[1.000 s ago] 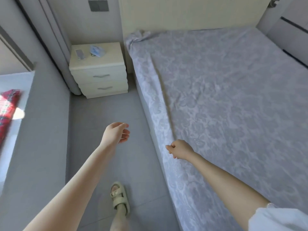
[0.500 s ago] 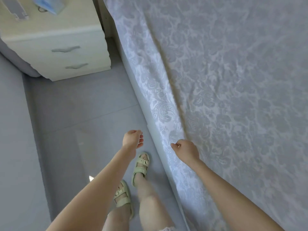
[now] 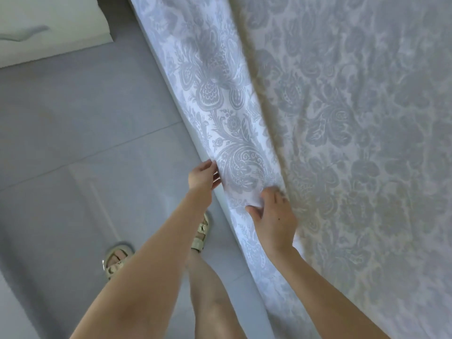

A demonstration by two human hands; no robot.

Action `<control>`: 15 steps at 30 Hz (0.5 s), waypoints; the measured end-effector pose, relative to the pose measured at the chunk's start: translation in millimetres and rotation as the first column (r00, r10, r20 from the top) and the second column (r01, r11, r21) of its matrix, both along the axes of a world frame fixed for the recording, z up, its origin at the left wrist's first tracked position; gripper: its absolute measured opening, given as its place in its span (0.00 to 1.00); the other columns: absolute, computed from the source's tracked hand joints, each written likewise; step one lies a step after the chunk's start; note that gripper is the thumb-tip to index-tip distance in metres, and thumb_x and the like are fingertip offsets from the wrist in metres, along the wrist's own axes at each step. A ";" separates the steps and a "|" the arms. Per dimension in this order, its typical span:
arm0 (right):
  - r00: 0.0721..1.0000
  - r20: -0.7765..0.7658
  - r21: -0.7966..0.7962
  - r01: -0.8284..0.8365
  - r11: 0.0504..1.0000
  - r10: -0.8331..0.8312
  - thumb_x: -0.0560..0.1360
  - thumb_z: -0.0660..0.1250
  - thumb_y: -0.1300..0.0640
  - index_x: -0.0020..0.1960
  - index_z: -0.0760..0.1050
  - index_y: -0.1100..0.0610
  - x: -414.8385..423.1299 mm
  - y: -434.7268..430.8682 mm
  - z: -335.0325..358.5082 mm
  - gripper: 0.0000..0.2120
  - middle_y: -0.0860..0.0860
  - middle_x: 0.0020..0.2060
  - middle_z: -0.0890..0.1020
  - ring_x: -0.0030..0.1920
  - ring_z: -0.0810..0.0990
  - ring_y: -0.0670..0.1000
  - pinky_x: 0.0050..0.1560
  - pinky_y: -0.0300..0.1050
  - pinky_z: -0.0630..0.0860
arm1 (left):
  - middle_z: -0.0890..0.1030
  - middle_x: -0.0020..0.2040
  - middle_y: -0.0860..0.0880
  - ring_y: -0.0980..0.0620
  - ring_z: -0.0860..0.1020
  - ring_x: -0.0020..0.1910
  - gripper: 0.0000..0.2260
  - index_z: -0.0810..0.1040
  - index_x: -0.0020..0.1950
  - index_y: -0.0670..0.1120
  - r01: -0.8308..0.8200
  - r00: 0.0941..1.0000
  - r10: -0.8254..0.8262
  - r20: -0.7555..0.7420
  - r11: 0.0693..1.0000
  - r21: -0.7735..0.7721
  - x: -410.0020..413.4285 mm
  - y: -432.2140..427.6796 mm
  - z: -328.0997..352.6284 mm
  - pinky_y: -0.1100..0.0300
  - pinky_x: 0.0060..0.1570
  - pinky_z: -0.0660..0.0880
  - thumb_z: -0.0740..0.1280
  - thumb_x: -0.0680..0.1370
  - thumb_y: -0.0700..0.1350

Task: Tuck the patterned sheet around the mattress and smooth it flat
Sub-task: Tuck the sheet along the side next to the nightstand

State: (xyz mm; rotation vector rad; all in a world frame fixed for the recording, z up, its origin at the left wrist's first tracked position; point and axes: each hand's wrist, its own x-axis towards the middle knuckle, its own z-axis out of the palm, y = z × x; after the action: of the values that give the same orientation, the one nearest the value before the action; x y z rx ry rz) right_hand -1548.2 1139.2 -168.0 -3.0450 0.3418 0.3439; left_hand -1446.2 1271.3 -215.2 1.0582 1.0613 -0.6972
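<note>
The patterned sheet (image 3: 342, 118), pale grey-blue with a floral damask print, covers the mattress and hangs down its left side. My left hand (image 3: 201, 177) is at the hanging edge of the sheet near the bottom of the mattress side, fingers curled round the hem. My right hand (image 3: 274, 216) is on the mattress edge a little to the right, fingers bunching a fold of the sheet just below the top edge. A long crease runs along the mattress edge above my right hand.
A cream bedside drawer unit (image 3: 49, 28) stands at the top left, close to the bed. Grey tiled floor (image 3: 85, 143) fills the gap beside the bed. My feet in pale sandals (image 3: 117, 259) stand on it next to the bed base.
I have leaned down and closer to the bed side. My left hand moved right from mid-air onto the sheet's hanging edge. My right hand stays on the mattress edge and now bunches the cloth.
</note>
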 end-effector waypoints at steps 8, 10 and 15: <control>0.980 0.053 0.241 0.173 0.955 -0.191 0.73 0.71 0.61 0.37 0.72 0.60 -3.9 9.2 12.1 0.10 0.51 0.31 0.75 0.31 0.73 0.53 0.28 0.46 0.69 | 0.76 0.33 0.49 0.49 0.74 0.38 0.08 0.79 0.40 0.42 0.129 0.991 -0.133 0.019 0.983 0.134 1.9 6.6 5.1 0.59 0.43 0.74 0.63 0.78 0.39; 0.968 0.006 0.270 0.239 0.933 -0.250 0.74 0.70 0.59 0.39 0.74 0.61 -3.8 8.0 22.4 0.07 0.51 0.32 0.77 0.32 0.74 0.51 0.31 0.41 0.68 | 0.77 0.35 0.49 0.50 0.75 0.40 0.10 0.76 0.37 0.44 0.146 0.988 -0.151 0.027 0.978 0.152 -7.2 24.2 14.0 0.57 0.49 0.76 0.63 0.78 0.38; 0.950 -0.094 0.406 0.309 0.860 -0.297 0.74 0.68 0.59 0.44 0.78 0.60 -12.7 15.6 48.6 0.03 0.52 0.40 0.82 0.40 0.78 0.51 0.44 0.46 0.76 | 0.80 0.42 0.46 0.51 0.81 0.41 0.07 0.75 0.53 0.37 0.152 0.971 -0.169 0.169 0.983 0.106 -34.5 103.9 53.9 0.59 0.42 0.81 0.64 0.79 0.40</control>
State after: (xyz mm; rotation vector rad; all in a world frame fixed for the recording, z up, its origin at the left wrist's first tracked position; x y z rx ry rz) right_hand -1561.0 1154.8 -119.4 -2.5181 0.6489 0.3809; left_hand -1480.6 1375.2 -161.3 1.2729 0.8674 -0.6745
